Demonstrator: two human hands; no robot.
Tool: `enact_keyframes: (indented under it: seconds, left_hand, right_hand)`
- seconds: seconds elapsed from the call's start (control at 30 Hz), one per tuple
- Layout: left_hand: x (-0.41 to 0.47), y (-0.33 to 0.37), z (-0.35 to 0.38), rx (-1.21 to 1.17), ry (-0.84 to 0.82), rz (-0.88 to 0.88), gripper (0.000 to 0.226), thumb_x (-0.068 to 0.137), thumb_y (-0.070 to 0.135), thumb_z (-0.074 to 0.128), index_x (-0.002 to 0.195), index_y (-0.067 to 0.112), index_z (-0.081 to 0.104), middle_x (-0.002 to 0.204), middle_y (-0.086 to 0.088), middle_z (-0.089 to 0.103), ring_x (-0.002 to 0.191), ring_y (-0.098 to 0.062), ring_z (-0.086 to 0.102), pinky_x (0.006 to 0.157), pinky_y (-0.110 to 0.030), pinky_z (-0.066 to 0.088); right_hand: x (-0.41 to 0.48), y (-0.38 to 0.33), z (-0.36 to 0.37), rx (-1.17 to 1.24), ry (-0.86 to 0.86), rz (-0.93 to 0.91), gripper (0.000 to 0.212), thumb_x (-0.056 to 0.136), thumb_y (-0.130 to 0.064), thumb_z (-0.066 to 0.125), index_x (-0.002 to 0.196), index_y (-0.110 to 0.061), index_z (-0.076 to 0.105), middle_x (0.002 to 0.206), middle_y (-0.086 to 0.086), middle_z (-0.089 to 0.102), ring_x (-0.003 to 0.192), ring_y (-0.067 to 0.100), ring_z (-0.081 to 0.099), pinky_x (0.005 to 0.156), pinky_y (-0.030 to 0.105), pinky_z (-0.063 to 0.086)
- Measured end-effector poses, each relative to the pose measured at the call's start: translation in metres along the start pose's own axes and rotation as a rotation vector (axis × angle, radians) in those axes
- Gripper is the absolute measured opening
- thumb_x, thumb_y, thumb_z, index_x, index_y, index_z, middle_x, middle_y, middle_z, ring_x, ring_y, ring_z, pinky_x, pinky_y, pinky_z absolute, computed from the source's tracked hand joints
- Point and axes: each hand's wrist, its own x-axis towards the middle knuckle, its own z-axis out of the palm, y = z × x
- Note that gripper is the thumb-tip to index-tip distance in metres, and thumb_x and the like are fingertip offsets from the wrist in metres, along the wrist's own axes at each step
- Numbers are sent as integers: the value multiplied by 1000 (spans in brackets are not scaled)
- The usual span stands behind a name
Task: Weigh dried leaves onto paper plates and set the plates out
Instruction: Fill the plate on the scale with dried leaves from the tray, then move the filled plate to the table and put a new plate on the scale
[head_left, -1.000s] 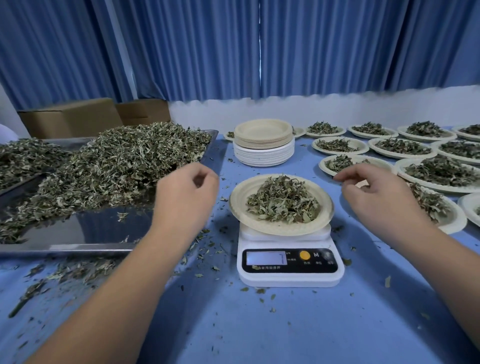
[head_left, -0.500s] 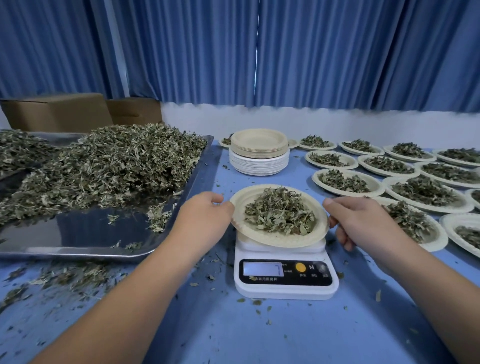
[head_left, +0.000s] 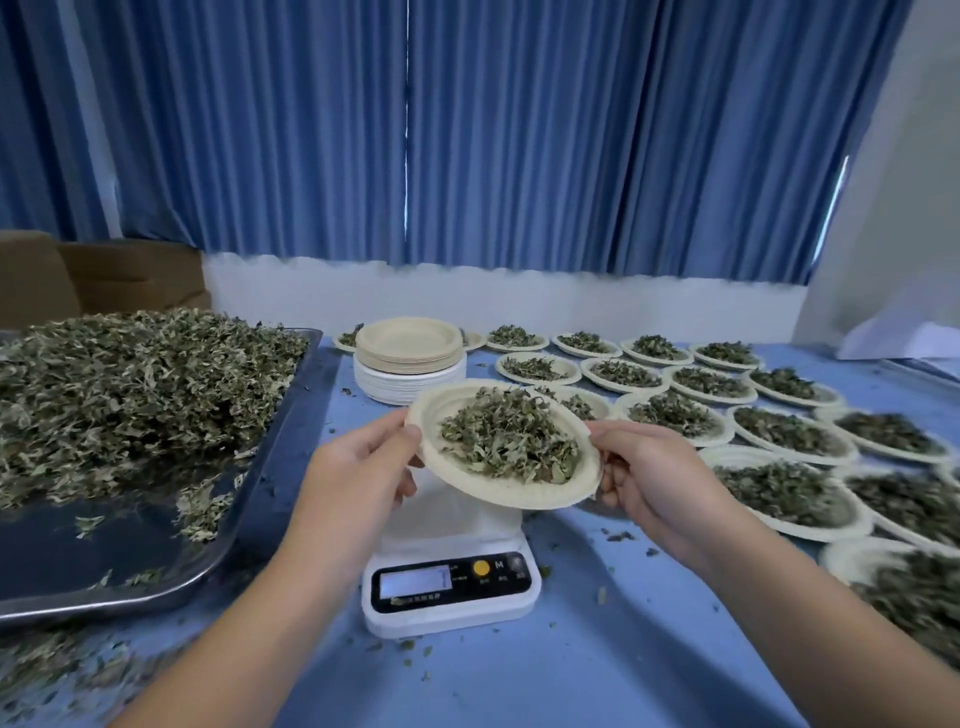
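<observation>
A paper plate (head_left: 524, 491) heaped with dried leaves (head_left: 511, 435) hangs in the air above the white digital scale (head_left: 451, 587), tilted slightly toward me. My left hand (head_left: 358, 467) grips its left rim and my right hand (head_left: 649, 475) grips its right rim. The scale's platform is bare. A large steel tray (head_left: 156, 561) on the left holds a big pile of loose dried leaves (head_left: 130, 384). A stack of unused paper plates (head_left: 410, 358) stands behind the scale.
Several filled plates (head_left: 779, 488) lie in rows over the right half of the blue table (head_left: 597, 665). Leaf crumbs litter the cloth near the tray. Cardboard boxes (head_left: 104, 275) stand at the back left, blue curtains behind.
Both hands closed on the plate's rims and lifted it off the scale. The view tilted up and swung to the right.
</observation>
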Motion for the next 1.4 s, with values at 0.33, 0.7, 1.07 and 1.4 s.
enact_keyframes:
  seconds: [0.33,0.7,1.07,1.4]
  left_hand:
    - [-40,15,129,-234,-252,-57,30,93,17,56,97,38,76,58,9,51,49,-7,44,60,-30,37]
    - [-107,57,309,-448,-651,-293,20,97,11,49,109,16,64,70,-3,66,49,-11,55,46,-22,39]
    - [-154,70,373,-365,-774,-314,20,97,12,50,106,15,67,69,0,68,54,-11,57,50,-24,41]
    - [-151,66,384,-306,-732,-275,24,97,9,48,104,16,70,72,-1,66,56,-12,57,51,-26,42]
  right_hand:
    - [-57,-46,-126,55,120,44,21,92,1,50,112,-4,56,64,8,44,42,13,38,38,21,31]
    - [-146,-81,-312,175,440,-4,16,94,4,42,89,-8,52,62,4,40,34,9,34,32,18,26]
    - [-186,-51,-492,185,991,65,11,97,3,38,89,-2,44,67,7,33,52,18,31,32,18,33]
    - [-170,-22,-520,94,1066,243,24,98,6,31,77,-4,40,72,7,31,53,16,22,33,16,33]
